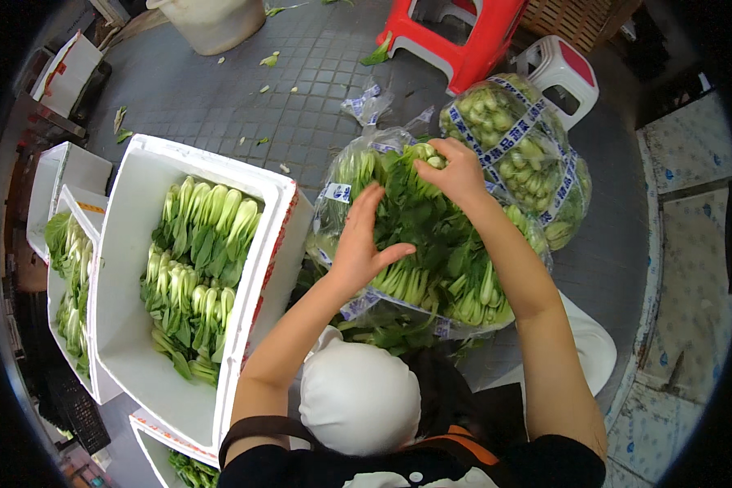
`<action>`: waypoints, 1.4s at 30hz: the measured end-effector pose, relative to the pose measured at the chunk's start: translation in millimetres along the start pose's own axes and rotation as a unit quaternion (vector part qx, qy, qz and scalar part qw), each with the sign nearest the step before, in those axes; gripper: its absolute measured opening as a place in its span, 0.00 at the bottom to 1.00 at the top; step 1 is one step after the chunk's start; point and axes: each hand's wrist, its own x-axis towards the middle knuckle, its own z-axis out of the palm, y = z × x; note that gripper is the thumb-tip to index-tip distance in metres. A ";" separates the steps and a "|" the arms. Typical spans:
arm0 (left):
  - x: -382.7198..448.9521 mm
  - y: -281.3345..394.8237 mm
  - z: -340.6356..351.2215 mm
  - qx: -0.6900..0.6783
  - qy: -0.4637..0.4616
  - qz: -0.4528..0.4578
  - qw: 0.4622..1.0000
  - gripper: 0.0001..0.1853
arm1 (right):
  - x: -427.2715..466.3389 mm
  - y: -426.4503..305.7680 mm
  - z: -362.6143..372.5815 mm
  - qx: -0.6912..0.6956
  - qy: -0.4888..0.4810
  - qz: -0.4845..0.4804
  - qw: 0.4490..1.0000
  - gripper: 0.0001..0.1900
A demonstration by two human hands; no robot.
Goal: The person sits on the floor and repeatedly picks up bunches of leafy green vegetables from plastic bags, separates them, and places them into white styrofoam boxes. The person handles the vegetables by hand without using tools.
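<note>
A large clear plastic bag printed with blue writing lies open in front of me, full of green bok choy. My right hand is at the bag's far side, with thumb and fingers closed around the pale stem ends of a bok choy bunch. Over the bag's left part, my left hand hovers with thumb and fingers spread, holding nothing. To the left stands a white foam box, where bok choy heads lie in rows, stems toward the far side.
Another tied bag of bok choy sits at the right, beside a red stool and a white stool. More foam boxes line the left. A pale tub stands far off. Leaf scraps dot the tiled floor.
</note>
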 end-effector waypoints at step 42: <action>-83.4 -11.9 -94.7 -0.693 0.110 -0.097 0.706 0.55 | -87.4 -169.3 -9.5 0.492 -0.051 0.177 0.851 0.07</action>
